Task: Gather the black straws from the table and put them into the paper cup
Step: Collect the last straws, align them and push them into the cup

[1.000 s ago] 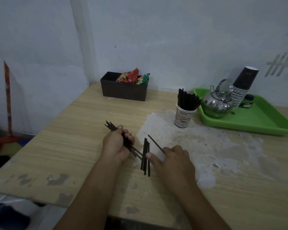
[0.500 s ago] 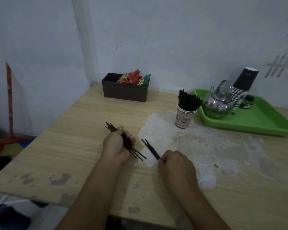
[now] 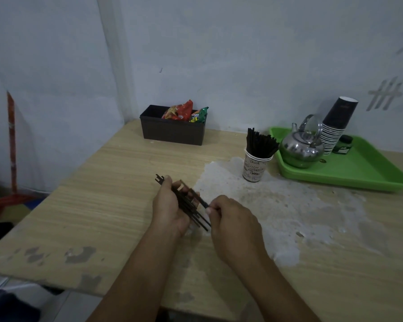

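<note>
**Both hands on straw bundle, mid-table**

Worn wooden table (image 3: 91,217) had bare surface at 9 o'clock of the hands, out to its left and near edges. Green plastic tray (image 3: 363,168) sat at 2 o'clock, black plastic box (image 3: 172,133) at 12.

Left hand (image 3: 170,208) was palm-up, fingers curled round a bundle of thin black straws (image 3: 187,205). Right hand (image 3: 230,217) was close beside it, pinching one straw's end against the bundle.

One printed paper cup (image 3: 254,168), holding more straws, stood at 1 o'clock, just beside the tray. One steel kettle (image 3: 301,147) and one stack of dark cups (image 3: 335,129) were on the tray. Bundle count unclear.
</note>
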